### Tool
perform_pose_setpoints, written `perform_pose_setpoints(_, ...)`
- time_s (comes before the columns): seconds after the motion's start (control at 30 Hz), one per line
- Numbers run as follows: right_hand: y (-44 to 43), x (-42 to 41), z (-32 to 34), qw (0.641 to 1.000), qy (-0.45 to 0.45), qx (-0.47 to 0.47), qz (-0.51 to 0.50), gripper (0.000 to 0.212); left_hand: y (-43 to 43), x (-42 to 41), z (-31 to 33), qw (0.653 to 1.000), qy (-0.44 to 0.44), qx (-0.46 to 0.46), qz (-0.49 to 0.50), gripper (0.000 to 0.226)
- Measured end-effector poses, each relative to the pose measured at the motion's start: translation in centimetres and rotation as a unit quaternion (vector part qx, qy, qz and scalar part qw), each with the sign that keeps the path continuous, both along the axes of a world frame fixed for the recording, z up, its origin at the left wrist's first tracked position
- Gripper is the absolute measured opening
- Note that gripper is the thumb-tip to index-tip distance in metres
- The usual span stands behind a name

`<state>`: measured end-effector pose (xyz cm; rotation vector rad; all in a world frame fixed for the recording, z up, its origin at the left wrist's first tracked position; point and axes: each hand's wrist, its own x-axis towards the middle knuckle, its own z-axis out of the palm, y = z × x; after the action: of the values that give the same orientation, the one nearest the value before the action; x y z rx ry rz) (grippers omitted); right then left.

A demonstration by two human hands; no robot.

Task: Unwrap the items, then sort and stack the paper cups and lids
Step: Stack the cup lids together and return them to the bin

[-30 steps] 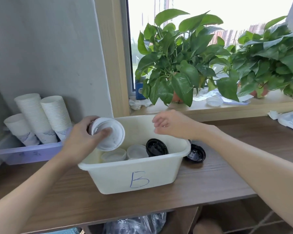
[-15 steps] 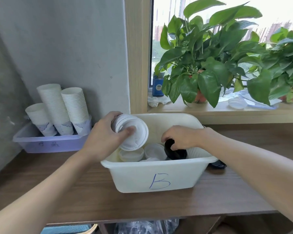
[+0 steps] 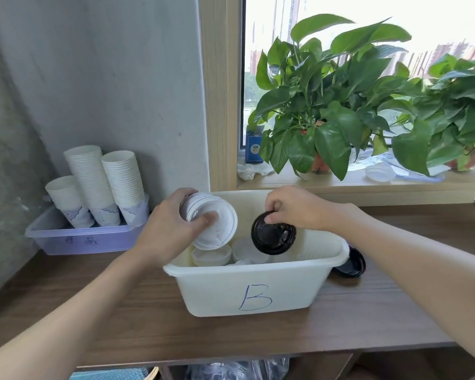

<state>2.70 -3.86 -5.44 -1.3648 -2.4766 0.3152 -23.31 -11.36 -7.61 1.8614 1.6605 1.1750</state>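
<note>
black round plastic lid (image 3: pixel 273 237) hangs pinched in your right hand (image 3: pixel 294 207) above the white plastic bin marked b (image 3: pixel 217 286) on the wooden counter (image 3: pixel 340 325); your left hand (image 3: pixel 165 229) grips a stack of white round lids (image 3: pixel 223 229) over its left end.

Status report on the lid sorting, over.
Left hand grips white lid stack. Right hand pinches black lid over bin B. Loose white lids in bin; black lids on table beside it.
</note>
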Motion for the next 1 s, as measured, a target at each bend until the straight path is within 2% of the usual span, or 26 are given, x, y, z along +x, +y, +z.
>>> perform_pose_setpoints(0.13,-1.9,1.5,2.3,0.991,0.129,-0.011,-0.042,0.018,-0.1,0.1,0.1,1.000,0.002,-0.004,0.000,0.063)
perform_pose_setpoints(0.2,-2.4,2.6,2.9,0.976,0.202,0.018,-0.082,0.016,-0.1,0.2,0.2,1.000,0.003,-0.005,-0.001,0.064)
perform_pose_setpoints(0.27,-2.5,4.1,3.0,0.951,0.273,0.050,-0.134,0.014,-0.2,0.3,0.2,1.000,0.001,-0.005,-0.002,0.063)
perform_pose_setpoints(0.37,-3.0,6.7,2.3,0.905,0.379,0.038,-0.189,0.014,-0.2,0.2,0.3,1.000,-0.003,-0.012,-0.004,0.064)
perform_pose_setpoints(0.43,-3.4,8.6,1.6,0.883,0.408,0.047,-0.227,0.010,-0.3,0.3,0.4,1.000,0.002,-0.012,-0.006,0.070)
perform_pose_setpoints(0.6,-4.4,12.6,-1.3,0.881,0.328,0.110,-0.323,0.006,-0.4,0.5,0.6,1.000,0.006,-0.015,-0.012,0.066)
perform_pose_setpoints(0.73,-5.0,13.9,-4.1,0.901,0.223,0.056,-0.367,0.012,-0.6,0.6,0.8,1.000,0.011,-0.012,-0.012,0.074)
perform_pose_setpoints(0.9,-4.7,14.3,-6.6,0.908,0.187,-0.023,-0.373,0.025,-0.8,0.5,0.8,1.000,0.020,-0.016,-0.008,0.076)
perform_pose_setpoints(1.0,-4.7,13.9,-5.6,0.916,0.166,-0.005,-0.364,0.032,-0.8,0.5,0.9,1.000,0.023,-0.014,-0.007,0.075)
